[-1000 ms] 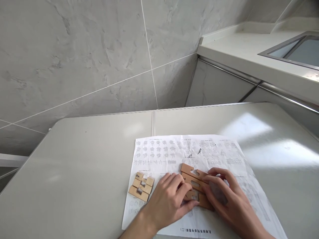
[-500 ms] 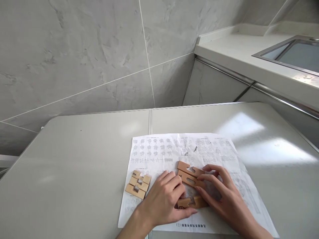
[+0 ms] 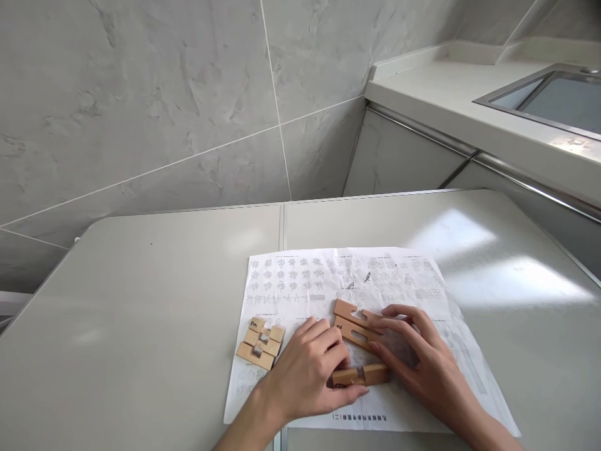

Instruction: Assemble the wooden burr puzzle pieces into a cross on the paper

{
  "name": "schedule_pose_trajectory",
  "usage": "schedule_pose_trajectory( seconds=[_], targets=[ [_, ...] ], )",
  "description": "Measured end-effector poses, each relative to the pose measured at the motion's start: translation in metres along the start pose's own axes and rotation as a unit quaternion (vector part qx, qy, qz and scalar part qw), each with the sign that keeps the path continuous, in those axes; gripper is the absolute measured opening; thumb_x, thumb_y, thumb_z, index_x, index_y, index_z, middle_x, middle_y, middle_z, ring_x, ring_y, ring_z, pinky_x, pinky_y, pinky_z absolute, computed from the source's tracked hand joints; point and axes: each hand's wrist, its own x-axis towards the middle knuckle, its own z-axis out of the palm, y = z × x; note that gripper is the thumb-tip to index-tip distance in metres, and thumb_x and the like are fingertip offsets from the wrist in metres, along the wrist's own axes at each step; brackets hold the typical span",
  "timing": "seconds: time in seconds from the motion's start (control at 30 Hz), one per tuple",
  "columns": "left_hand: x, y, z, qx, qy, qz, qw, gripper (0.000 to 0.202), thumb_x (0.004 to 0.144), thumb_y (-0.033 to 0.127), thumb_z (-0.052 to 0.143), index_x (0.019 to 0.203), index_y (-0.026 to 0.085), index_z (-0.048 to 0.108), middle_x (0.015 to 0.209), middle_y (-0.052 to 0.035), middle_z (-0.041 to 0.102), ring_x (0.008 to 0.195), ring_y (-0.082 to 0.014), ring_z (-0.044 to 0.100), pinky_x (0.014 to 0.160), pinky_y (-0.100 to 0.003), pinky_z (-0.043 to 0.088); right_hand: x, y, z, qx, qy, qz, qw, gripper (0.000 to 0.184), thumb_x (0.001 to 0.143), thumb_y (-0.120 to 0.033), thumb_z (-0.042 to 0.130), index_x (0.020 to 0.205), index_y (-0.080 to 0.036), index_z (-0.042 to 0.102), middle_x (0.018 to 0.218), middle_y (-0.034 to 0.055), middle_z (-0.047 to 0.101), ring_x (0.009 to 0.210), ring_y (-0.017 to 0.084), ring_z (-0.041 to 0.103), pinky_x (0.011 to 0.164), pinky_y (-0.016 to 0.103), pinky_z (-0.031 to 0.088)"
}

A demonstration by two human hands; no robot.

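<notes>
A printed instruction sheet (image 3: 305,282) lies on a grey table (image 3: 141,294). On it are notched wooden puzzle bars. My left hand (image 3: 310,369) rests with curled fingers, its thumb and fingertips pinching the left end of the nearest wooden bar (image 3: 370,374). My right hand (image 3: 422,366) lies to the right, fingers spread. Its fingertips touch the two slotted bars (image 3: 353,321) lying side by side farther up and the right end of the nearest bar. A cluster of joined wooden pieces (image 3: 260,341), one marked 3, sits at the sheet's left edge, apart from both hands.
Grey tiled wall (image 3: 164,106) stands behind the table. A white counter (image 3: 451,94) with a steel-framed sink (image 3: 549,97) runs along the back right, above cabinet fronts. A seam (image 3: 282,225) divides the tabletop down the middle.
The nearest bar has been drawn away from the two slotted bars toward me, leaving a gap. Both hands shifted slightly with it, and the view drifted a little to the right.
</notes>
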Motion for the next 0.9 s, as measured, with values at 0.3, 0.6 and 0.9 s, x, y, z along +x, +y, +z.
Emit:
schedule_pose_trajectory(
  seconds=[0.3,0.6,0.9],
  targets=[
    [-0.003,0.0,0.002,-0.033,0.005,0.016,0.999,0.04,0.088,0.04,0.084,0.075,0.019,0.051,0.076,0.0017,0.061,0.078,-0.0174,0.054,0.076,-0.035,0.037,0.0,-0.001,-0.001,0.0,-0.005,-0.013,1.0,0.011,0.105,-0.037,0.068,0.11,-0.029,0.072,0.131,0.011,0.059,0.101,0.027,0.07,0.085,0.044,0.063],
    [-0.003,0.005,-0.008,-0.203,0.023,-0.04,0.978,0.029,0.106,0.036,0.061,0.083,0.02,0.054,0.064,0.0064,0.048,0.059,-0.0113,0.04,0.068,-0.029,0.036,-0.001,0.0,-0.002,-0.012,-0.009,-0.024,1.0,0.012,0.104,-0.036,0.068,0.112,-0.028,0.073,0.134,0.0126,0.058,0.097,0.026,0.067,0.082,0.044,0.063],
    [0.001,0.016,-0.022,-0.545,-0.004,-0.249,0.801,0.04,0.114,0.059,0.041,0.108,0.021,0.051,0.071,0.0077,0.034,0.059,-0.0099,0.028,0.057,-0.026,0.025,-0.003,-0.002,0.0,-0.032,-0.016,-0.032,0.999,0.021,0.101,-0.041,0.072,0.118,-0.029,0.073,0.143,0.014,0.055,0.111,0.031,0.064,0.084,0.049,0.066]
  ],
)
